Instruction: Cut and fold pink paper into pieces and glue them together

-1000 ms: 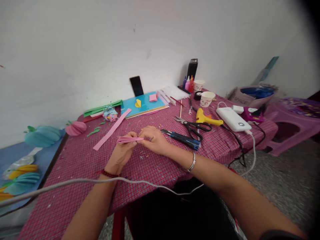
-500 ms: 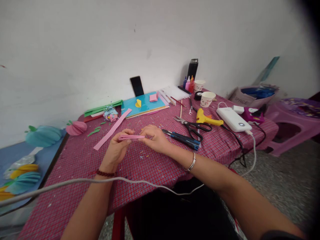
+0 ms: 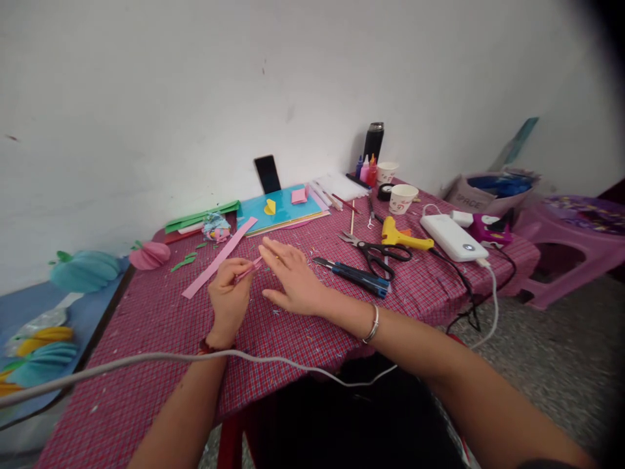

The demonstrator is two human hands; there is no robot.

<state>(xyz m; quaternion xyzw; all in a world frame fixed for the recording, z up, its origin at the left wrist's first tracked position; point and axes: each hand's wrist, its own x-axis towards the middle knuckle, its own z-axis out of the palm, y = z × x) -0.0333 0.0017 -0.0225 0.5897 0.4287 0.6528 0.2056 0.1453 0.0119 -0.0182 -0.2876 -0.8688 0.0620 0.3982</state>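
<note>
Between the fingers and thumb of my left hand (image 3: 230, 296) is a folded pink paper strip (image 3: 250, 268), its layers partly covered by the fingers. My right hand (image 3: 293, 277) is beside it with fingers stretched out and thumb apart; its fingertips are near the strip's right end, and whether they touch it I cannot tell. A long flat pink paper strip (image 3: 219, 258) lies on the table behind my left hand. To the right of my right hand lie a blue and black box cutter (image 3: 359, 277) and black-handled scissors (image 3: 375, 249).
A yellow glue gun (image 3: 405, 236) and a white power bank (image 3: 454, 237) lie on the right, beside paper cups (image 3: 403, 199). Blue sheets (image 3: 286, 207) and a phone (image 3: 267, 174) are at the back. A white cable (image 3: 161, 356) crosses in front of my forearms. Paper pumpkins (image 3: 84, 271) sit left.
My right hand has let go of the folded pink strip and opened, fingers extended. My left hand has turned more upright, still holding the strip, which is now tilted.
</note>
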